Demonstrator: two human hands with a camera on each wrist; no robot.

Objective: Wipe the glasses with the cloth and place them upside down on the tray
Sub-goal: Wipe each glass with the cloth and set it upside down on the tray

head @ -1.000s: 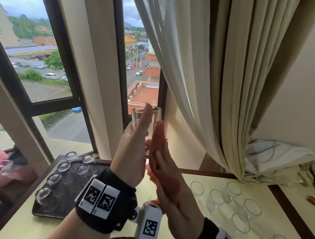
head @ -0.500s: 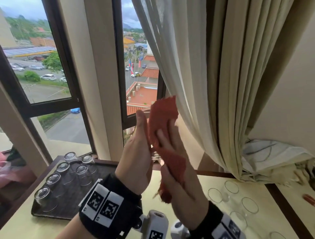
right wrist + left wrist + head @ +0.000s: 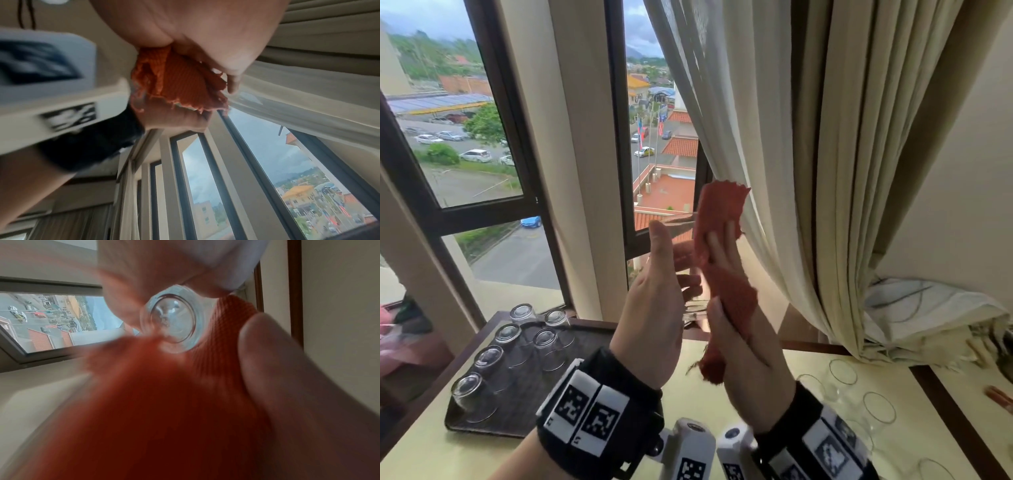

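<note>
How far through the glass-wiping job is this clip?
Roughly halfway. Done: six glasses stand upside down on the tray. In hand: the left hand grips one glass while the right hand rubs it with the orange cloth. Left: at least five upright glasses wait on the table to the right.
</note>
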